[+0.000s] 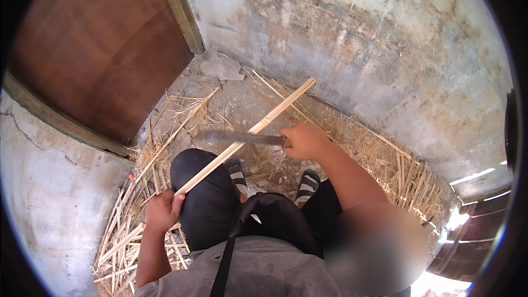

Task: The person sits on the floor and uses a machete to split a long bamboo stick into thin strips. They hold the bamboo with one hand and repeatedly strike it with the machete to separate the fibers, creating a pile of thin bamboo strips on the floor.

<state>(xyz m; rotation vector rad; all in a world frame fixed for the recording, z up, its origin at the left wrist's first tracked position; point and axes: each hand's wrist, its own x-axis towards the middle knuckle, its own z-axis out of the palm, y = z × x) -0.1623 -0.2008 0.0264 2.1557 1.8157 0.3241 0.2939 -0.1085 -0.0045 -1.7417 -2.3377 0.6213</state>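
My left hand (163, 209) is closed round the near end of a long, pale bamboo strip (272, 114), which slants up and away to the right across my left knee. In my right hand (306, 142) is the handle of a long-bladed knife (236, 137). Its dark blade points left, somewhat blurred, and crosses over the strip near the middle. Whether the blade touches the strip or only passes above it, I cannot tell. The handle is mostly hidden inside my right fist.
Split strips and shavings (124, 247) are heaped at my left, and a pile of fine shavings (385, 159) lies along the stained wall (352, 38) at right. A brown door (104, 49) stands at far left. My feet in striped socks (307, 187) are close below the blade.
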